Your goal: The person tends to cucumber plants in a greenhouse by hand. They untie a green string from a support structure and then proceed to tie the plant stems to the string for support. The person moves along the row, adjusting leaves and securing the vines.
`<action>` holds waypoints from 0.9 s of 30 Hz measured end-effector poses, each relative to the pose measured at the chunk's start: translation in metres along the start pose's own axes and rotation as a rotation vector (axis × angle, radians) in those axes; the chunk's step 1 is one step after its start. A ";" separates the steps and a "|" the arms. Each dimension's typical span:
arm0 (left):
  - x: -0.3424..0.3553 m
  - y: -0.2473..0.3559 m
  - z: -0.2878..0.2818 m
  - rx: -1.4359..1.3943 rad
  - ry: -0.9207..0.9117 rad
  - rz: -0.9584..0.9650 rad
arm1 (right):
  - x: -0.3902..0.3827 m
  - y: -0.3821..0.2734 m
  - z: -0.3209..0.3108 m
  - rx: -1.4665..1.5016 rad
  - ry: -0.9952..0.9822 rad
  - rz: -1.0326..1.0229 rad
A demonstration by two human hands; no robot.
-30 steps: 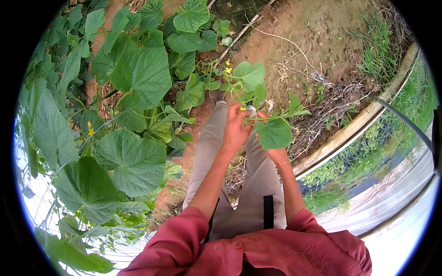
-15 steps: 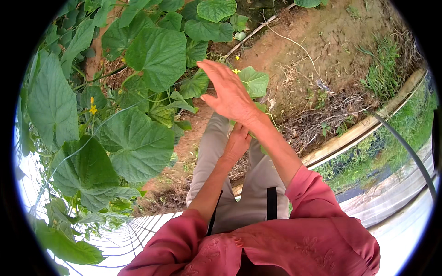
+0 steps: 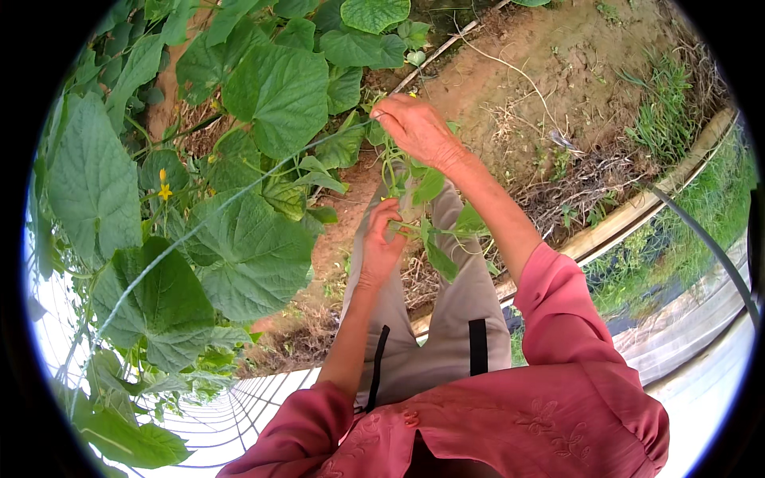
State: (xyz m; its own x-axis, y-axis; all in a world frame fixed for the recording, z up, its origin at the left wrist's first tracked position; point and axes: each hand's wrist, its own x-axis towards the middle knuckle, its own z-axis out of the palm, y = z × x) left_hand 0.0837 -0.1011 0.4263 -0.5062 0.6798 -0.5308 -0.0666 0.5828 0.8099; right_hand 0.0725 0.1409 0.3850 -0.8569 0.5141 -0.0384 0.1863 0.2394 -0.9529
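Green grass [image 3: 664, 110] and dry stalks [image 3: 570, 195] lie beside a pale curved edging [image 3: 698, 150], crossed by a dark pipe [image 3: 703, 232]

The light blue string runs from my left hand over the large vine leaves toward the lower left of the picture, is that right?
Not quite: the light blue string runs from your right hand, not your left hand, as the head view shows. It does run over the large vine leaves toward the lower left.
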 end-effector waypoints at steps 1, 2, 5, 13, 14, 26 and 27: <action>0.004 0.005 -0.009 -0.191 0.026 -0.040 | 0.004 0.011 -0.011 0.000 0.007 0.020; 0.010 0.012 -0.017 -0.381 0.049 -0.080 | 0.008 0.024 -0.020 -0.026 0.007 0.038; 0.025 0.042 -0.047 -0.688 0.161 -0.280 | 0.017 0.051 -0.030 -0.062 -0.031 0.097; 0.074 0.036 -0.099 -0.824 0.292 -0.108 | -0.005 0.123 -0.009 -0.162 0.016 0.300; 0.080 0.036 -0.105 -0.850 0.314 -0.115 | -0.008 0.128 -0.004 -0.177 0.007 0.303; 0.117 0.038 -0.170 -0.950 0.332 -0.233 | 0.011 0.157 0.041 -0.243 -0.130 0.286; 0.115 0.039 -0.169 -0.910 0.326 -0.227 | 0.016 0.163 0.041 -0.291 -0.223 0.250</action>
State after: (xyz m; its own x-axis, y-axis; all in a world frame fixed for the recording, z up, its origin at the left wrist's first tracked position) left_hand -0.1227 -0.0752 0.4388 -0.6018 0.3593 -0.7132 -0.7572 0.0271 0.6526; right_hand 0.0699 0.1543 0.2173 -0.8449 0.4031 -0.3516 0.5014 0.3681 -0.7830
